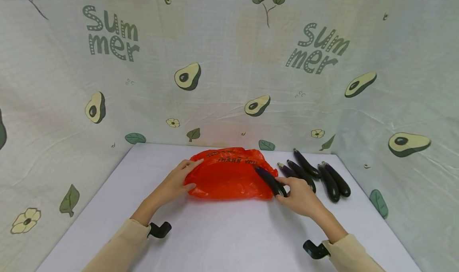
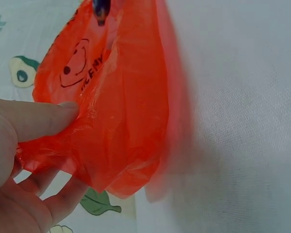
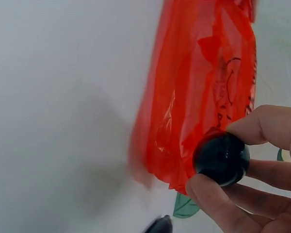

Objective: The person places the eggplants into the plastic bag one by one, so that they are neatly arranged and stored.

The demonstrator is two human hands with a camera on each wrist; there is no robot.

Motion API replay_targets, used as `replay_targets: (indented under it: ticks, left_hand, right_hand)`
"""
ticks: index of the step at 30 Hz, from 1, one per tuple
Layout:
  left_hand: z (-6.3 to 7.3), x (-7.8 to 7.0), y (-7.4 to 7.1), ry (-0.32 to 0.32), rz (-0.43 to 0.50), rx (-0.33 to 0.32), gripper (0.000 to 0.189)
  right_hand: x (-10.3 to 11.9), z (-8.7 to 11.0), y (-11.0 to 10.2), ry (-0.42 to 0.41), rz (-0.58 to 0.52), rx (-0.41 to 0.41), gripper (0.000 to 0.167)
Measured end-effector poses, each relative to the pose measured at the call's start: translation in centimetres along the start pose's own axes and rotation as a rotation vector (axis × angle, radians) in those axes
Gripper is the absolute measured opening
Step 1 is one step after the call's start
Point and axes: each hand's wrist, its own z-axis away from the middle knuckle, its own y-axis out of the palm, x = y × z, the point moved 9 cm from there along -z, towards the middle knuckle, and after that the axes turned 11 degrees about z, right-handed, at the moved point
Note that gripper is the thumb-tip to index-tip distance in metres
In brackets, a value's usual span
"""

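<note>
A red plastic bag (image 1: 222,182) with dark "THANK YOU" print lies on the white table, its mouth partly spread. My left hand (image 1: 176,181) holds the bag's left edge; in the left wrist view the thumb (image 2: 51,116) is on one side of the film and the fingers are behind it. Near the bag's right end, my right hand (image 1: 302,196) grips an eggplant (image 1: 268,179) by its thick end, the stem end pointing into the bag's mouth. Its round dark bottom (image 3: 222,159) shows between thumb and fingers in the right wrist view.
Several more eggplants (image 1: 329,185) lie on the white table (image 1: 229,236) to the right of the bag, some just behind my right hand. A printed cloth (image 1: 222,36) with avocados and leaves hangs behind and along both sides of the table.
</note>
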Motion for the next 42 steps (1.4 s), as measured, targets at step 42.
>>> replay_targets:
  ticks: [42]
  left_hand:
    - [0.0,-0.9,0.3,0.034,0.002,0.01,0.088]
  right_hand:
    - [1.8,-5.0,3.7,0.163,-0.059,-0.11,0.059]
